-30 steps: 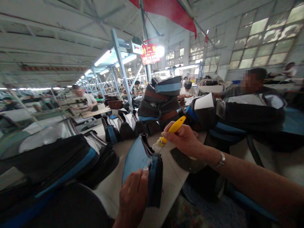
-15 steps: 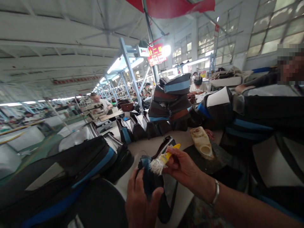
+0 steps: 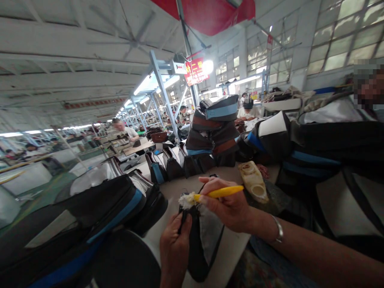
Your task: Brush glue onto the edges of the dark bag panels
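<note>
My right hand (image 3: 231, 214) is closed around a yellow-handled brush (image 3: 226, 191), its white, clotted bristles pointing left. The bristles meet or hover just over the upper edge of a black bag piece (image 3: 198, 260); contact is hard to make out. Thumb and fingers of my left hand (image 3: 175, 248) pinch that piece near its top left edge. A grey panel (image 3: 211, 234) shows on its right part, below my right hand. Just beyond the brush handle lies a stained cream plastic container (image 3: 253, 182) with a round opening.
A light work table (image 3: 172, 190) lies under the piece. Dark bag parts with blue bands (image 3: 117, 216) are heaped at left, and a tall stack of bags (image 3: 214, 132) stands behind. More bag parts (image 3: 315, 140) crowd the right, beside a person at the far right edge.
The brush has swung from upright to nearly level, its bristles moving left and up to the piece's edge. My left hand has gone from spread on the piece to pinching it.
</note>
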### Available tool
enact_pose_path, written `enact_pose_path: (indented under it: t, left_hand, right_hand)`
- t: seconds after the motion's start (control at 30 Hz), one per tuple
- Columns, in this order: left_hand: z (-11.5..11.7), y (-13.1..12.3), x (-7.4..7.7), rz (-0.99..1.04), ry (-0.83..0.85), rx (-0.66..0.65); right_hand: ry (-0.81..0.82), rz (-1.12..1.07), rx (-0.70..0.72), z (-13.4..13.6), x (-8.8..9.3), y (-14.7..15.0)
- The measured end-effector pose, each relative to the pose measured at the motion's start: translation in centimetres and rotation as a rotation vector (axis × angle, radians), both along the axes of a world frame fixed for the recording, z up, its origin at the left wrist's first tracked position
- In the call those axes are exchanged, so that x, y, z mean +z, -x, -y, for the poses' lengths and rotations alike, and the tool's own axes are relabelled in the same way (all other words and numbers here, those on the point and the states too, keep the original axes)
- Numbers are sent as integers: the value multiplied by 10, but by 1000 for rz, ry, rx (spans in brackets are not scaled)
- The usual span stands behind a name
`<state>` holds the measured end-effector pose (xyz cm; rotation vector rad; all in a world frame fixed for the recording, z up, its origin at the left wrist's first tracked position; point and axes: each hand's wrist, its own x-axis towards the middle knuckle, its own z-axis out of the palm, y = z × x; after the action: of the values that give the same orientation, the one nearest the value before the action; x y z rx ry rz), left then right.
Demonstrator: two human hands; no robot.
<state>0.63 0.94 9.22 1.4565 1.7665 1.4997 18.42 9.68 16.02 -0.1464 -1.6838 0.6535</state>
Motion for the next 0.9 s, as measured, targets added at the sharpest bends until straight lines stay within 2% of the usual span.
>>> enact_pose_path:
  t: [0.07, 0.13, 0.2, 0.3, 0.37, 0.5, 0.67, 0.77, 0.9]
  left_hand:
    - [0, 0, -1, 22, 27, -15]
    - [1, 2, -3, 54, 55, -6]
    - [1, 4, -6, 80, 62, 13]
    - [1, 7, -9, 98, 53, 10]
    - [2, 8, -9, 104, 63, 6]
    - [4, 7, -7, 85, 86, 33]
    - [9, 12, -4, -2, 155, 107]
    - [8, 20, -6, -87, 164, 128]
    - [8, 18, -8, -262, 217, 248]
  right_hand:
    - [-272, 123, -52, -8, -4, 6]
    - [-393, 139, -128, -14, -3, 8]
    - [-386, 109, -175, -16, 1, 6]
    - [-372, 131, -129, -13, 5, 5]
    - [-424, 197, -106, -10, 5, 6]
    - [-468, 200, -162, -5, 1, 9]
    - [-678, 386, -233, 4, -12, 8]
    - [-580, 321, -273, 18, -19, -2]
    - [-328, 235, -195, 40, -25, -29]
